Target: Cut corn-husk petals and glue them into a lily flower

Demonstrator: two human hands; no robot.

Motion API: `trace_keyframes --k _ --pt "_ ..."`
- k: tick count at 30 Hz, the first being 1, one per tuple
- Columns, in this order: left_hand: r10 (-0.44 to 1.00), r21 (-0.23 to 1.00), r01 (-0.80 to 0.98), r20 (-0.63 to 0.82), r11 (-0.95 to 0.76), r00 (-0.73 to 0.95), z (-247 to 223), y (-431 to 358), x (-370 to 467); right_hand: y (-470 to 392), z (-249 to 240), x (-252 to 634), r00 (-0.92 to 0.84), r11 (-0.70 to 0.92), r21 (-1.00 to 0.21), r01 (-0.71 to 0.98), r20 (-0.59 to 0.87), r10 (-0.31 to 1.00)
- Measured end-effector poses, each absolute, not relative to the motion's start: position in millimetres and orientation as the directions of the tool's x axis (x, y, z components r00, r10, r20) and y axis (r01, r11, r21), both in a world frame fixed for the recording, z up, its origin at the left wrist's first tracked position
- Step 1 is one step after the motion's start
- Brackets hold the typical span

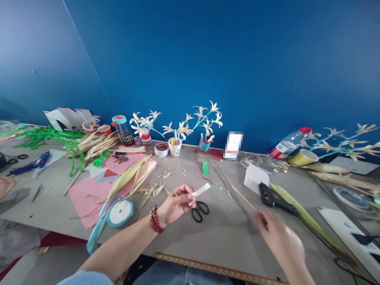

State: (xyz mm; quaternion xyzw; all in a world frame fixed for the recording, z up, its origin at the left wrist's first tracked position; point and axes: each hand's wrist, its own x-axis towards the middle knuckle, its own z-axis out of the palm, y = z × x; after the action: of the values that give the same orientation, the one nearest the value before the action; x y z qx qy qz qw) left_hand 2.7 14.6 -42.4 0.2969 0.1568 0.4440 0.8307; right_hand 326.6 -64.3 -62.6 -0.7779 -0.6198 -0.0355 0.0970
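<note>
My left hand (180, 203), with a red beaded bracelet at the wrist, pinches a short pale strip (202, 191), perhaps corn husk, between thumb and fingers. Just below it lie black-handled scissors (200, 211), their blades partly hidden by the hand. My right hand (279, 234) is closed round the near end of a thin wooden stick (244, 199), which points away to the upper left. Several thin grey wires (230, 183) lie alongside the stick. To the right of them rests a black glue gun (274, 198) with its cord trailing toward me.
Husk flowers (184, 129) stand in cups along the blue wall. Left are pink paper (89, 194), a blue ribbon roll (120, 212) and green strands (53, 138). A bottle (285, 148) and a white power strip (344, 229) are right. Another person's hand (6, 187) shows far left.
</note>
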Motion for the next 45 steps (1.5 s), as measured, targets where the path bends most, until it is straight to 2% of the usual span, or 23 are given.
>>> trace_keyframes --k 2,5,7,9,12,15,16,18,20,23,29,34,38,45 --pt "0.822 0.650 -0.632 0.021 0.421 0.569 -43.2 13.5 3.4 -63.3 -64.7 330.4 0.199 -0.191 -0.058 0.980 0.211 0.957" --pt "0.797 0.668 -0.611 0.043 0.425 0.602 -45.4 11.1 4.8 -59.5 -64.0 325.3 0.111 -0.114 -0.013 0.993 0.361 0.926" --pt "0.770 0.671 -0.591 0.047 0.448 0.637 -47.6 9.1 5.8 -54.1 -60.0 312.8 0.044 -0.025 -0.048 0.999 0.441 0.897" --pt "0.725 0.677 -0.566 0.068 0.471 0.685 -49.9 7.2 6.2 -45.5 -53.7 290.9 -0.040 0.133 -0.182 0.974 0.442 0.896" --pt "0.622 0.701 -0.517 0.134 0.490 0.771 -51.3 5.7 3.5 -26.2 -41.9 242.6 -0.251 0.377 -0.450 0.809 0.316 0.915" --pt "0.418 0.772 -0.376 0.158 0.513 0.895 -48.5 5.9 -3.2 -0.1 -31.3 186.6 -0.423 0.446 -0.627 0.639 0.198 0.884" --pt "0.340 0.799 -0.322 0.158 0.508 0.927 -47.1 6.3 -5.4 9.7 -29.1 168.5 -0.460 0.474 -0.635 0.610 0.203 0.864" --pt "0.227 0.837 -0.260 0.167 0.482 0.959 -44.5 6.9 -8.3 29.8 -27.5 135.0 -0.562 0.590 -0.566 0.576 0.251 0.788" --pt "0.177 0.852 -0.248 0.186 0.461 0.967 -43.6 7.3 -8.8 48.1 -30.2 106.4 -0.701 0.739 -0.434 0.515 0.283 0.655" --pt "0.145 0.845 -0.258 0.215 0.468 0.966 -46.0 8.2 -6.4 66.9 -40.0 75.1 -0.771 0.800 -0.374 0.469 0.268 0.577" --pt "0.091 0.775 -0.338 0.344 0.534 0.934 -55.4 12.3 0.4 81.5 -54.6 65.2 -0.771 0.796 -0.372 0.478 0.257 0.583" --pt "0.180 0.729 -0.398 0.362 0.557 0.915 -57.2 12.0 2.7 104.5 -50.4 96.5 -0.557 0.612 -0.486 0.624 0.273 0.784" --pt "0.224 0.715 -0.397 0.330 0.575 0.917 -57.0 10.7 2.5 125.7 -50.9 111.1 -0.452 0.462 -0.572 0.677 0.172 0.875" --pt "0.332 0.733 -0.354 0.184 0.581 0.925 -55.4 12.9 -2.0 133.8 -54.0 86.5 -0.446 0.366 -0.624 0.691 0.030 0.894"
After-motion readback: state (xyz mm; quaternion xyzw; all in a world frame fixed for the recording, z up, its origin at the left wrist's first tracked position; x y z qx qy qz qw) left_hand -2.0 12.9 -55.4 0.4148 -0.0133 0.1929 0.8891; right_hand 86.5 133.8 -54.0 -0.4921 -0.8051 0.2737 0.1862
